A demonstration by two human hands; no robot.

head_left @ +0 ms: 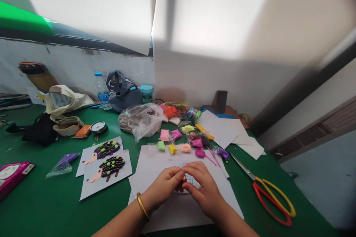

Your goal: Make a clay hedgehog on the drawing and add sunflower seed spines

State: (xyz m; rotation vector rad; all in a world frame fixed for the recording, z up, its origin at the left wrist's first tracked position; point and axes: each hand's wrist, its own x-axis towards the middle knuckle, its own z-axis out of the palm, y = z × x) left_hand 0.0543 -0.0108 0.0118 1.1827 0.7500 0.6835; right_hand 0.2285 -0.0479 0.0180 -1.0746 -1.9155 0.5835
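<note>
My left hand [164,185] and my right hand [201,189] meet above a white paper sheet [151,170], their fingertips close together. Whatever lies between the fingertips is hidden, so I cannot tell if they hold anything. A gold bangle [142,206] circles my left wrist. Just beyond my fingers, a faint blue line drawing [185,165] shows on the sheet, partly covered by my hands. Several small lumps and packets of coloured modelling clay [164,135] lie along the sheet's far edge. A magenta clay lump on a pink stick [200,153] rests nearest my right hand.
Two finished hedgehog clay pictures [104,166] lie left of the sheet on the green tabletop [36,177]. Red-and-yellow scissors [267,196] lie to the right. Loose white paper [217,129], a plastic bag [140,121], bags and a water bottle [101,87] stand farther back.
</note>
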